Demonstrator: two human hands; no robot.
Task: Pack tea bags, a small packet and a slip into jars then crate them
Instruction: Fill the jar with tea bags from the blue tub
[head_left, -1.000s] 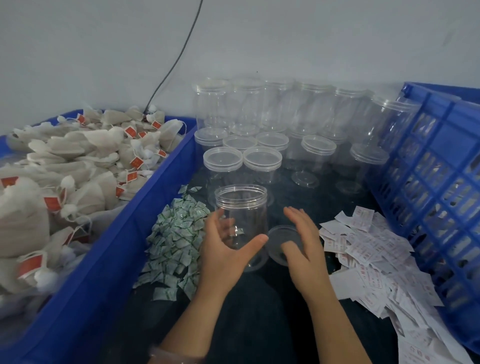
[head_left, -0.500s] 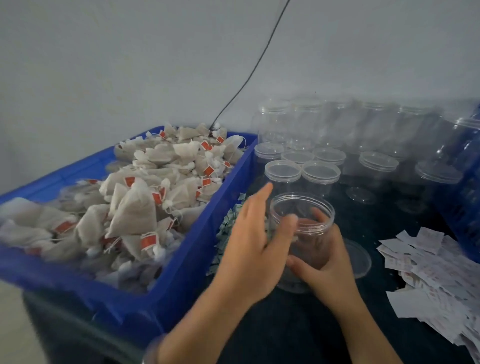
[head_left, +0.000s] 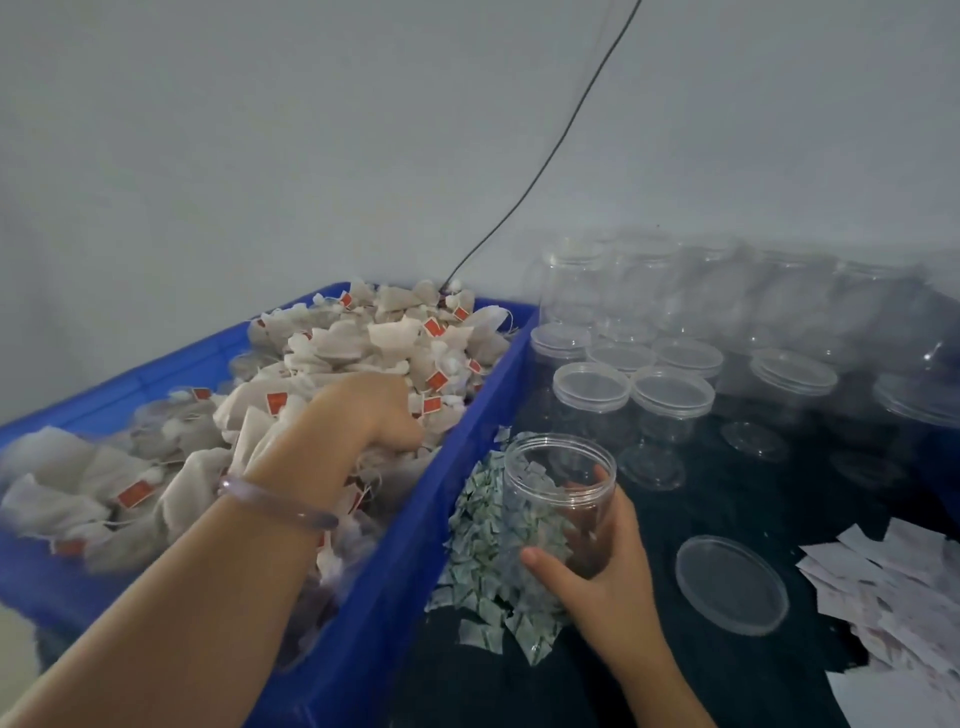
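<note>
My right hand (head_left: 602, 571) grips an open clear jar (head_left: 558, 488), tilted and held just above a pile of small green-white packets (head_left: 483, 561). The jar looks empty. Its loose lid (head_left: 731, 584) lies flat on the dark table to the right. My left hand (head_left: 371, 410) reaches into the blue bin (head_left: 415, 519) and its fingers are curled down into the heap of white tea bags with red tags (head_left: 322, 374); I cannot tell how many bags it holds. White paper slips (head_left: 893, 592) lie at the right edge.
Several lidded clear jars (head_left: 670, 395) stand in rows behind the held jar, with taller ones against the wall. A black cable (head_left: 545, 161) runs down the wall to the bin's back corner. The bin's blue wall separates the tea bags from the packet pile.
My left hand left the jar and moved left into the tea bag bin. My right hand took hold of the jar and shifted it over the packets. The view swung left.
</note>
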